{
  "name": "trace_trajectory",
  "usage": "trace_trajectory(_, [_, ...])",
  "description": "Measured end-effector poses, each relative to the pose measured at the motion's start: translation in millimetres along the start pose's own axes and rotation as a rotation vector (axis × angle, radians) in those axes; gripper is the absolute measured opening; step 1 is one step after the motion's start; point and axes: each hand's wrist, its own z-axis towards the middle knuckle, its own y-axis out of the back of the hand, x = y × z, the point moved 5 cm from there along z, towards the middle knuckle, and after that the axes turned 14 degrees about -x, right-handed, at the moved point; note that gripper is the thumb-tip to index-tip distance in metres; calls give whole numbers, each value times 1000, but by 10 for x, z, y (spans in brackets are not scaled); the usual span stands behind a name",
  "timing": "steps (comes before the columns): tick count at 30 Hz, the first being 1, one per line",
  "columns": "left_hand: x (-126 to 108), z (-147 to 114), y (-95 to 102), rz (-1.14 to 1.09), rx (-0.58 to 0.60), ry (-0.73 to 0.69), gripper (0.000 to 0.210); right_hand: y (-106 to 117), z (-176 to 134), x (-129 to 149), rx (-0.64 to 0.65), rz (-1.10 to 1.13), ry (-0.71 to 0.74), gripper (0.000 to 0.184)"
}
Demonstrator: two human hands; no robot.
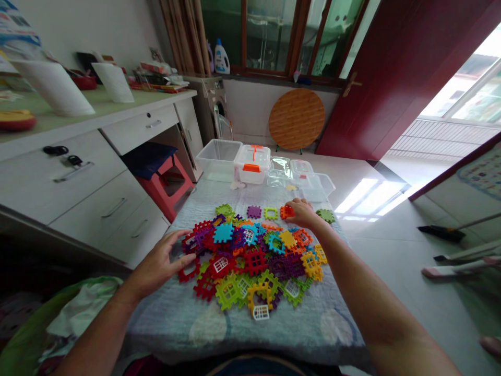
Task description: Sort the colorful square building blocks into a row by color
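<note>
A heap of colourful plastic interlocking building tiles [255, 261] covers the middle of the cloth-covered table. My left hand [158, 261] is at the heap's left side, thumb and fingers apart, close to a red frame tile [189, 272] and holding nothing. Beyond the heap, my right hand [303, 213] has its fingers and thumb on an orange tile [286, 212]. That tile stands in a row with a lime frame tile [270, 209] and a purple tile [254, 211]. A green tile [325, 215] lies just right of my right hand.
At the table's far end are an open clear bin [219, 167], a lidded clear box [253, 172] with orange clips, and several clear plastic containers [279, 172]. A red stool [168, 183] and a white drawer cabinet [90, 193] stand to the left.
</note>
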Motion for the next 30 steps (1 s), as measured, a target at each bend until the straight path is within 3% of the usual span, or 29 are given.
trace_trajectory(7, [-339, 319, -67, 33, -26, -47, 55, -58, -2, -43, -68, 18, 16, 45])
trace_trajectory(12, [-529, 772, -286, 80, 18, -117, 49, 177, -147, -49, -220, 143, -7, 63])
trace_trajectory(17, [-496, 1283, -690, 250, 165, -52, 48, 478, -519, -7, -415, 291, -4, 42])
trace_trajectory(21, [-439, 1521, -901, 282, 230, -2, 41, 523, -795, 69, -493, 419, -47, 29])
trace_trajectory(26, [-408, 1623, -932, 241, 263, 22, 41, 433, -964, 224, -559, 531, -67, 22])
trace_trajectory(30, [-537, 1604, -840, 167, 230, -30, 32, 398, -996, 322, -598, 582, -79, 18])
